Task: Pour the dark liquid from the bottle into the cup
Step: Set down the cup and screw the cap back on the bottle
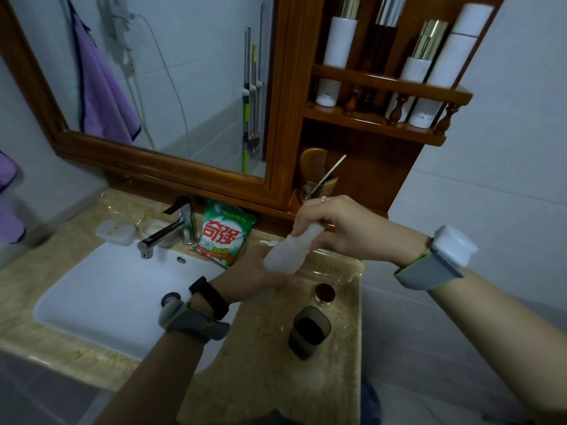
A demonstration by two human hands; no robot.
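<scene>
A frosted white bottle is held tilted above the marble counter, neck up toward the right. My right hand grips its neck end from above. My left hand supports its base from below, partly hidden behind the bottle. A dark translucent cup stands on the counter below and to the right of the bottle, with dark liquid inside. A round gold-rimmed cap with a dark inside lies on the counter just behind the cup.
A white sink with a chrome tap fills the left. A green detergent bag leans behind the bottle. A wooden mirror frame and shelf with tall white bottles rise at the back. The counter edge drops off right of the cup.
</scene>
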